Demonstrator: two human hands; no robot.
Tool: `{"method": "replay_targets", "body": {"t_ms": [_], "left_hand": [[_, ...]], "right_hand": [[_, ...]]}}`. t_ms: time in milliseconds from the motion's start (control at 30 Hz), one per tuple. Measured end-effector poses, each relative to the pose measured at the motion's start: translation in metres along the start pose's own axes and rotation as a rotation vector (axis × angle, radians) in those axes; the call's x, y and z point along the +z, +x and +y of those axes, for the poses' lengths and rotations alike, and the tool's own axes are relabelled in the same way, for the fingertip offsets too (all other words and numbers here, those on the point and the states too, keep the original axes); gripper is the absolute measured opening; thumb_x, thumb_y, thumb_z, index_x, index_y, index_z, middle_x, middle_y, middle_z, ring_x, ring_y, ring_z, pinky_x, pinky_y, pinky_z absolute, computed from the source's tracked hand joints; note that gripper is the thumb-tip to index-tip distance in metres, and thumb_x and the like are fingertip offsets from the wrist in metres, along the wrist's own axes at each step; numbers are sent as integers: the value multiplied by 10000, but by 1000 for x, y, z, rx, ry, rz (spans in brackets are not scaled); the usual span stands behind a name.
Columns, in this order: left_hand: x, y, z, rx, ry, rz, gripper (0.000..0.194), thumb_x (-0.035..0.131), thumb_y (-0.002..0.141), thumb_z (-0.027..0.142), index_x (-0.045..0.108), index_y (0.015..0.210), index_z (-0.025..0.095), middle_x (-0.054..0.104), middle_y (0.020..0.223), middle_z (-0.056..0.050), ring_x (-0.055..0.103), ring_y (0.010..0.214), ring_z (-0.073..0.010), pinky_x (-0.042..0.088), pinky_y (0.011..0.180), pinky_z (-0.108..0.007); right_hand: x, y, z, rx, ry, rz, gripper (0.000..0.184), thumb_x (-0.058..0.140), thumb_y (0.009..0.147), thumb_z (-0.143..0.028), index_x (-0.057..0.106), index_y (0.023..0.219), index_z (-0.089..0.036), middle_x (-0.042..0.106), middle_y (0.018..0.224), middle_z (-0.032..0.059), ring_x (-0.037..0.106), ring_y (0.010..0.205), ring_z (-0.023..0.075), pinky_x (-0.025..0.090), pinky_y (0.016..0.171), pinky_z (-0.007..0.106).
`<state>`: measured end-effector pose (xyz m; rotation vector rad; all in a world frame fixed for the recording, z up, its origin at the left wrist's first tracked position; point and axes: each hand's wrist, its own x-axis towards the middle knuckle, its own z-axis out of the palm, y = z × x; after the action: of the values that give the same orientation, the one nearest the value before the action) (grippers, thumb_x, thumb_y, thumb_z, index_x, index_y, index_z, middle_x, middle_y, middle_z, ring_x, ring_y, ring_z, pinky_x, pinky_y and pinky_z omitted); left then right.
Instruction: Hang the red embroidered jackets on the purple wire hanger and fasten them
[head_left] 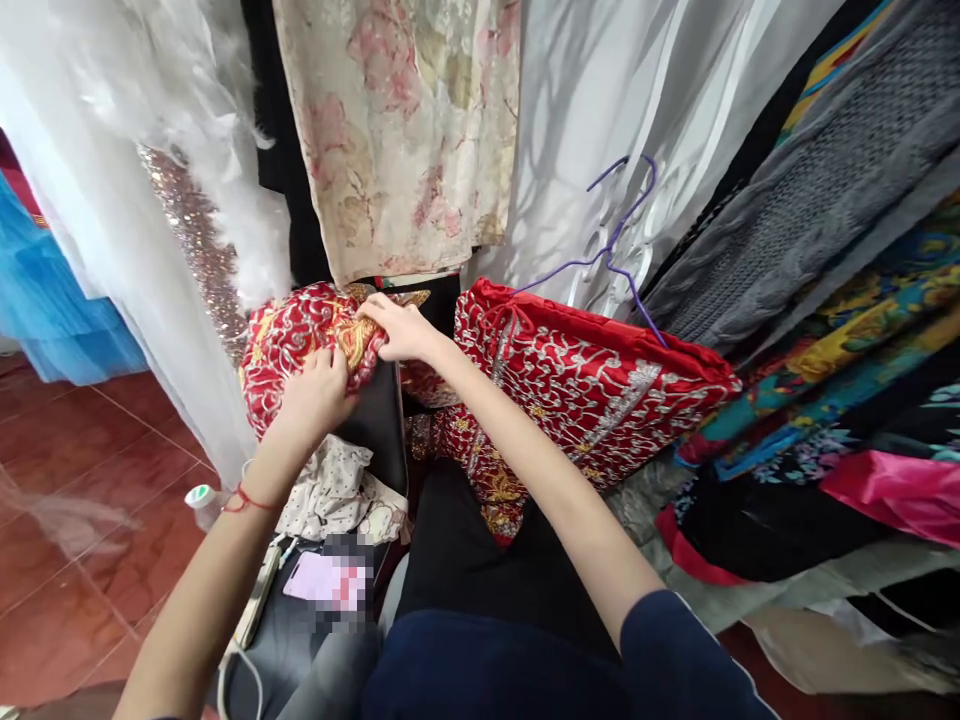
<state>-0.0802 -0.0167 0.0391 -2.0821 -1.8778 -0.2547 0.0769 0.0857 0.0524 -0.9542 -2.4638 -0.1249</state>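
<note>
Beside sheer white tulle [199, 370], left hand [319, 388] and right hand [405, 332] curl their fingers [373, 310] around bunched, silver-embroidered red fabric [271, 352]

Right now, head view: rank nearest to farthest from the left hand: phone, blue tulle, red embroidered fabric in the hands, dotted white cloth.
1. Red embroidered fabric: touching the left hand.
2. Dotted white cloth: just below the hand in view.
3. Phone: lower, past the cloth.
4. Blue tulle: far left.
</note>
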Motion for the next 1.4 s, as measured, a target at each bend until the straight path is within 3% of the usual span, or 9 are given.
{"method": "replay_targets", "body": {"t_ms": [100,200,267,367,567,800,1167,1233,1400], "left_hand": [[9,0,18,23,24,-39,551,667,746,458,620,1192,138,633,1223,-240,534,1227,-422,476,946,-538],[-1,15,54,-26,-81,246,421,518,874,472,653,1072,125,655,1123,-240,564,1168,-414,401,1008,-582],[-7,38,87,67,-263,376,405,421,938,426,619,1136,134,640,1183,-212,574,1167,-354,413,1014,-524],[-5,89,137,399,-549,324,401,372,972,371,539,1253,139,608,1285,-165,570,1198,-246,436,1023,-386],[19,157,194,349,-601,409,313,346,993,332,617,1052,185,669,1180,-114,559,1172,-236,341,1086,-395],[35,117,196,312,-608,476,380,319,1023,401,638,906,229,712,904,-54,568,925,-231,349,955,-419],[34,78,209,248,-672,531,338,327,1033,366,645,1076,261,715,955,-51,591,958,-232,345,946,-446],[36,82,208,263,-680,530,334,335,1035,363,646,1067,248,716,959,-50,589,958,-225,340,950,-435],[42,91,206,286,-699,529,320,356,1032,363,643,1034,221,708,929,-43,579,935,-207,332,946,-399]], "right_hand": [[8,-45,-2,-33,-112,14,720,605,771,-177,394,1459,-154,273,1606,229,347,1431,372,305,1099,628],[15,-86,2,5,-129,131,726,552,803,-154,339,1497,-129,215,1630,236,249,1492,353,249,1142,588],[15,-107,13,188,-90,188,576,500,861,-182,430,1426,-96,390,1542,246,400,1409,333,326,1111,511],[4,-129,36,591,-18,174,315,443,932,-272,615,1162,-142,702,1142,167,663,1054,298,475,904,410],[-13,-176,62,852,17,261,216,451,947,-348,629,889,-240,735,796,14,701,764,213,464,695,294],[2,-204,59,848,386,520,388,535,909,-528,546,1148,-222,710,780,-17,646,581,148,465,620,258],[-3,-228,45,663,921,558,376,385,998,-464,542,737,-243,657,652,17,615,511,155,491,552,294],[-6,-244,47,680,1017,728,412,413,985,-475,496,657,-241,600,563,5,571,472,149,455,493,285],[-14,-313,82,934,1044,1580,469,529,895,-512,297,602,-228,330,445,-102,292,346,57,267,374,188]]}}
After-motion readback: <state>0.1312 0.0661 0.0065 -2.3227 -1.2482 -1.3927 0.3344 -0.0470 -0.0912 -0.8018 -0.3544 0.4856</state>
